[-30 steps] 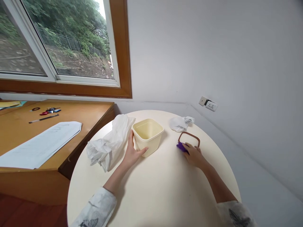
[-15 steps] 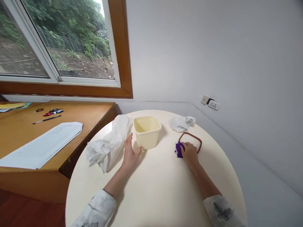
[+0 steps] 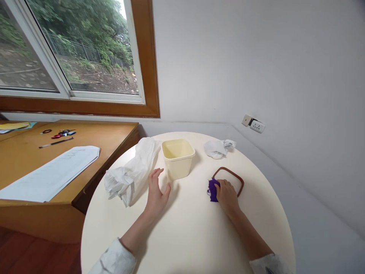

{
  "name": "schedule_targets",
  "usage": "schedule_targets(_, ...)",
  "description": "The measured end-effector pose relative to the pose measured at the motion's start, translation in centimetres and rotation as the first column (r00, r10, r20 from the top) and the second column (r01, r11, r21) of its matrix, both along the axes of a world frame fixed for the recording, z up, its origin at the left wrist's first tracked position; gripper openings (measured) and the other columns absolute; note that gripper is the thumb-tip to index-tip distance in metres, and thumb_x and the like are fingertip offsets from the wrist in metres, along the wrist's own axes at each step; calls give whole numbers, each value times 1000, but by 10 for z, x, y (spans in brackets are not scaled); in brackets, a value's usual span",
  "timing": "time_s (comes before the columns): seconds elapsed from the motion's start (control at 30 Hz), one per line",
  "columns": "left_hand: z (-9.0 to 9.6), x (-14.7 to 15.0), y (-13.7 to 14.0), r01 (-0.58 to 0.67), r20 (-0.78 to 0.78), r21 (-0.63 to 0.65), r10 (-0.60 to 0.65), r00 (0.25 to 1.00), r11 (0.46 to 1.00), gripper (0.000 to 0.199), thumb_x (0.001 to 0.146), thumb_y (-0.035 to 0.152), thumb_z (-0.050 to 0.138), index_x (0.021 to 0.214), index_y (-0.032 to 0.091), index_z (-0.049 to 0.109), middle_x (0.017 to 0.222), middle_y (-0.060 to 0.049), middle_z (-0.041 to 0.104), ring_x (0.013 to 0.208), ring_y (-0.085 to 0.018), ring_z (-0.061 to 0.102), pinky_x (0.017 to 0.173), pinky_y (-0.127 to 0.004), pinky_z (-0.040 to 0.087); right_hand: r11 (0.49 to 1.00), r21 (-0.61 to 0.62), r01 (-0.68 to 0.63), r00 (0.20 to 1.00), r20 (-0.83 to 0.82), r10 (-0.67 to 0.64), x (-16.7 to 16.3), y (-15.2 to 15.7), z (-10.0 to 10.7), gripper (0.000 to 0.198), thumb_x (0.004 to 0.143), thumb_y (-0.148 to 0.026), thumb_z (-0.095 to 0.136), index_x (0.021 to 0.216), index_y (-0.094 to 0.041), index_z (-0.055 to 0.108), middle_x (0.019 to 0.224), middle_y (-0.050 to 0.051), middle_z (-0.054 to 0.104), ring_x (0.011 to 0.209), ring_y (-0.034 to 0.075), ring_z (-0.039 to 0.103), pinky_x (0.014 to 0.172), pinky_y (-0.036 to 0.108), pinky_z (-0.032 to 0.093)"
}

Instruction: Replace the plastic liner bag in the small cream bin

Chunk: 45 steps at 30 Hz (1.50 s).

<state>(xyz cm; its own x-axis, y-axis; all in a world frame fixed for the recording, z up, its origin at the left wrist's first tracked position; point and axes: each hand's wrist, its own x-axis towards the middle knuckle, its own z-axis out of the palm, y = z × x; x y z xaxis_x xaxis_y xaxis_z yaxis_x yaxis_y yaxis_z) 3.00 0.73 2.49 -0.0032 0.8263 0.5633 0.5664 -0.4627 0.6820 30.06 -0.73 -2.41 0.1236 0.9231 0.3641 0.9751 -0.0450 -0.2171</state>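
"What are the hands up to?"

"The right hand, out to the right of the tub, is closed over a purple cloth, thumb across its edge. Its fingertips are hidden from me. The left hand, just in front of the tub and to its left, has thumb and fingers spread with nothing between them, apparently not touching the tub."

"And that cloth, how would it handle?"

"Light and limp, I'd guess, with a frayed edge that may shed threads. I'd bunch the middle rather than pluck the fringe."

"What's the brown loop by that hand?"

"A thin rounded frame, right of the tub and nearer the person, partly under the hand. It looks light and fairly stiff; I'd pinch it by a side."

"And the tub itself?"

"Upright on the tabletop. Probably thin plastic, smooth and a little slippery, so take the rim or cup opposite walls."

"Anything around it?"

"A large crumpled white bag to its left, a smaller white bag to its right. Both look flimsy."
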Motion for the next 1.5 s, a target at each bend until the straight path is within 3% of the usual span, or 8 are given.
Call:
schedule_targets(0.17, 3, 0, -12, 29, 53, 49, -32, 998, 998, 24, 81, 22, 47, 105, 23, 46, 100, -7, 48, 87, -20, 51, 77, -36, 45, 988, 135, -71, 978, -184, 96, -21, -22, 6, 21, 89, -24, 35, 97, -16, 53, 90, 9, 58, 85, 21, 55, 69, 32, 46)
schedule_targets(0.3, 2, 6, -21, 220, 79, -37, -216, 973, 975, 11, 83, 22, 43, 91, 22, 51, 80, -3, 51, 71, -17, 50, 64, -29, 43, 950, 246, -194, 930, -263, 258, -44, -41, 13, 18, 89, -22, 36, 98, -18, 51, 91, 7, 57, 86, 19, 55, 73, 32, 48)
schedule_targets(0.4, 1, 14, -26, 345, 117, -213, -326, 938, 914, 17, 86, 28, 41, 92, 21, 55, 78, -3, 55, 68, -16, 51, 62, -28, 41, 917, 269, -296, 890, -270, 367, -64, -53, 16, 17, 88, -18, 36, 99, -19, 50, 91, 7, 57, 86, 18, 56, 76, 32, 48)
schedule_targets(0.53, 0, 23, -28, 464, 245, -409, -395, 886, 786, 27, 88, 38, 39, 87, 18, 57, 73, -2, 57, 65, -15, 51, 63, -27, 40, 877, 258, -406, 837, -281, 470, -84, -63, 19, 19, 87, -14, 36, 100, -19, 49, 90, 7, 58, 83, 18, 56, 73, 32, 49)
schedule_targets(0.67, -3, 27, -25, 537, 417, -452, -364, 833, 712, 29, 85, 43, 43, 72, 18, 49, 59, 3, 50, 56, -12, 48, 57, -24, 38, 854, 246, -459, 807, -288, 516, -92, -65, 22, 21, 85, -11, 37, 99, -20, 50, 88, 7, 58, 80, 18, 56, 69, 32, 50)
schedule_targets(1.1, -17, 29, -16, 628, 581, -521, -300, 757, 578, 34, 71, 42, 63, 83, 20, 40, 43, 12, 43, 35, -4, 31, 37, -16, 24, 830, 238, -505, 799, -236, 553, -93, -66, 27, 24, 87, -14, 38, 104, -19, 54, 87, 8, 61, 79, 19, 57, 68, 34, 51)
schedule_targets(1.27, -17, 28, -14, 616, 605, -531, -249, 756, 581, 33, 71, 42, 63, 83, 20, 40, 44, 10, 48, 32, -5, 35, 35, -16, 26, 826, 206, -524, 802, -207, 560, -91, -65, 29, 29, 88, -19, 41, 115, -20, 51, 92, 8, 63, 83, 20, 59, 72, 34, 50)
schedule_targets(1.5, -14, 20, -7, 542, 578, -531, -189, 794, 651, 28, 75, 36, 57, 91, 16, 47, 39, 10, 43, 33, -6, 31, 37, -18, 22, 814, 247, -526, 799, -183, 572, -85, -63, 28, 26, 88, -19, 44, 112, -20, 52, 91, 6, 66, 82, 18, 60, 77, 36, 43)
